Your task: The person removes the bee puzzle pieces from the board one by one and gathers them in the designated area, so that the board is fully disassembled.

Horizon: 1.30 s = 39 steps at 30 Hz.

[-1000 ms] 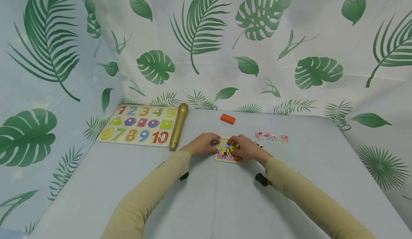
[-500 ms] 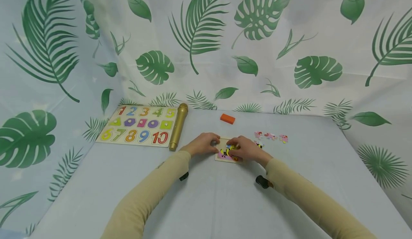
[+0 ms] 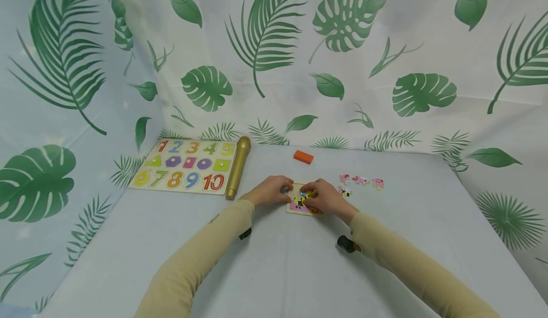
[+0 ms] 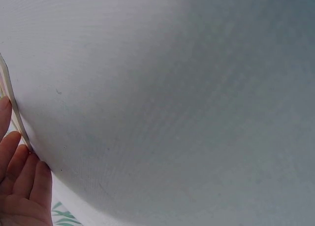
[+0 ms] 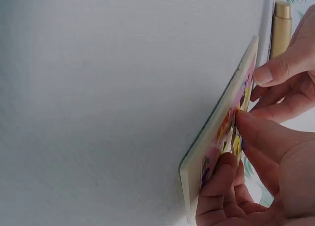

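Note:
A small wooden jigsaw board (image 3: 298, 213), partly filled with a yellow-and-black bee picture on pink, lies flat on the table between both hands. My left hand (image 3: 270, 191) holds its left side, the thumb on the face and the other fingers along the edge. Over the board's right half, my right hand (image 3: 328, 199) pinches a yellow puzzle piece (image 5: 237, 145) between thumb and fingers, close against the picture; much of that piece is hidden by the fingers. Several loose pieces lie to the right, among them a pink one (image 3: 378, 183) and a black-and-yellow one (image 3: 345, 192).
At the back left is a wooden number-and-shape board (image 3: 181, 165), with a gold microphone-shaped tube (image 3: 237, 168) along its right side. An orange block (image 3: 303, 156) lies behind the jigsaw board. Leaf-print cloth (image 3: 274, 104) hangs behind the table.
My right hand's fingers have shifted slightly left over the jigsaw board, and the right wrist has moved a little with them. The left hand keeps its hold on the board.

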Tool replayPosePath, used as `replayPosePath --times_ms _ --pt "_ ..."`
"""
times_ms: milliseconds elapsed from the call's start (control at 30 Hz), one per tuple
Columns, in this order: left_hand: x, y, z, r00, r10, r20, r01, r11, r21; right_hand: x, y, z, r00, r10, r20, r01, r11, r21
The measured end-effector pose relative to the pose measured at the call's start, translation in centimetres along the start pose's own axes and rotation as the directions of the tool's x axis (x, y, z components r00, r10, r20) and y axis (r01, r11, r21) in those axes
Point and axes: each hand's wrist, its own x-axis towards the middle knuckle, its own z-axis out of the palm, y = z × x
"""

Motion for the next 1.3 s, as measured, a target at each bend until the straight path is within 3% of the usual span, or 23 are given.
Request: replayPosePath --times_ms 233,433,900,1100,1300 --pt "0.0 0.1 0.0 1.000 0.002 -0.001 -0.002 1.000 0.005 -0.4 -0.2 0.2 0.999 -0.023 -0.042 0.023 1.000 0.020" --pt "-0.1 0.1 0.0 0.998 0.051 -0.023 -0.050 0.998 0.038 -0.4 0.0 0.3 0.995 -0.064 -0.072 0.067 0.997 0.047" --pt "-0.3 0.1 0.0 0.998 0.057 -0.018 -0.056 0.997 0.044 -0.6 0.8 0.4 0.995 -0.015 -0.097 0.028 0.990 0.136" --pt "-0.3 0.0 0.0 0.998 0.051 -0.020 -0.051 0.998 0.037 -1.4 1.5 -1.1 0.995 0.059 -0.083 -0.037 0.969 0.244" --pt "-0.3 0.1 0.1 0.999 0.037 -0.018 -0.037 0.999 0.034 -3.2 5.0 -3.8 0.987 0.118 -0.114 -0.081 0.955 0.285"
